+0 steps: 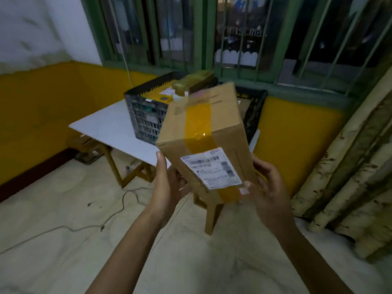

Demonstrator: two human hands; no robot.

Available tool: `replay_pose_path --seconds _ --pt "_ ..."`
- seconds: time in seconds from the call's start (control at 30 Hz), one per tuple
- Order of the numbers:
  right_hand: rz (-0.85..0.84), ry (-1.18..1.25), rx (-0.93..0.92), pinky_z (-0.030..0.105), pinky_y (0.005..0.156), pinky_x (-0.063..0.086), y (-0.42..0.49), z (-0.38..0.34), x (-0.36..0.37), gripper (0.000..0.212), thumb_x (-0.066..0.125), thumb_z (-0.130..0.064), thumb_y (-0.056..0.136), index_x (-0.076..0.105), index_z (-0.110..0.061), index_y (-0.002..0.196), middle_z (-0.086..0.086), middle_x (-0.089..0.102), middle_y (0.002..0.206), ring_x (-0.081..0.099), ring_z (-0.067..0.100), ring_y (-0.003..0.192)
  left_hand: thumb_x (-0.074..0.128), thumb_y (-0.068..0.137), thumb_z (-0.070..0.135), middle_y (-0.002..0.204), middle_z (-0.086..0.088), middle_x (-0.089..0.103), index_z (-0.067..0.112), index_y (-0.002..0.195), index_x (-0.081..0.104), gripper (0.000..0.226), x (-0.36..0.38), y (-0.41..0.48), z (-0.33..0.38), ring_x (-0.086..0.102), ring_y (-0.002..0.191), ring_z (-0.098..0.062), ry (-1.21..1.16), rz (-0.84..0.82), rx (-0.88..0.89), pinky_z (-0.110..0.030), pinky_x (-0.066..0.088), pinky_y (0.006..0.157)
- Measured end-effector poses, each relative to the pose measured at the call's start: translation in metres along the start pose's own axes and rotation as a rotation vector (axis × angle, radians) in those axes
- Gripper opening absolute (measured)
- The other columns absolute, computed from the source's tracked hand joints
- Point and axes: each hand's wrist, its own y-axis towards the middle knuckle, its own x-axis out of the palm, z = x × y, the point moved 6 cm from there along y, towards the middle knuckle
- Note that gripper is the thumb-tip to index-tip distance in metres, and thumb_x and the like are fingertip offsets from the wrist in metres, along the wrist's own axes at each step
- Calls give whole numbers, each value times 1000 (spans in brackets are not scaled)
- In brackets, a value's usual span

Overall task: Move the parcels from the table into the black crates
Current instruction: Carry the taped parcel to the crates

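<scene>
The cardboard box (203, 132) is held up in the air, tilted, in front of the table (106, 124) and not yet in a crate. A strip of yellow tape (198, 122) runs along its length, and a white shipping label (212, 167) is stuck on the near face; the print is too blurred to read.

Behind it, two black crates stand side by side on the table. The left crate (144, 117) holds a yellow parcel (163, 96), and a taped olive-yellow parcel (193, 80) sticks up over its rim at the back. The right crate (254, 111) is mostly hidden by the box, so I cannot tell what lies in it.

The left hand (167, 183) grips the box's lower left edge, thumb straight up along the side and fingers tucked underneath. The right hand (267, 187) grips the lower right corner, fingers curled round it.

The table has a white top on wooden legs. A cable (84, 225) trails over the pale floor at left. A barred window (233, 28) with a green frame sits above the yellow wall, and a stained curtain (350, 166) hangs at right.
</scene>
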Motion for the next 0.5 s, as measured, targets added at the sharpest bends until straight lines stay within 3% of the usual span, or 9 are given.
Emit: replay_pose_path --seconds 0.07,0.23,0.4,0.5 --pt "22 -16 -54 33 98 51 44 -6 9 52 60 -1 92 47 -39 125 -6 49 142 50 8 128 20 72 77 119 11 66 33 120 56 75 0 43 25 58 119 -16 -52 -53 -3 -47 38 109" --pt "68 -173 -192 13 91 46 162 -19 15 43 50 10 93 44 -14 128 -12 52 124 52 -10 114 14 86 74 123 3 65 29 129 51 72 12 145 65 59 119 -22 -223 -201 16 -43 47 99" --pt "22 -252 -170 10 80 49 268 2 17 39 45 4 97 46 -27 121 -11 54 122 54 3 114 15 83 79 131 -7 60 23 137 48 84 20 243 70 58 119 -29 -308 -210 -36 -49 46 100" --pt "-13 -322 -153 22 82 54 336 23 16 39 44 3 97 48 -28 121 -7 55 126 55 9 117 19 80 82 126 -12 63 18 133 53 89 27 302 70 59 116 -33 -333 -187 -114 -49 50 95"
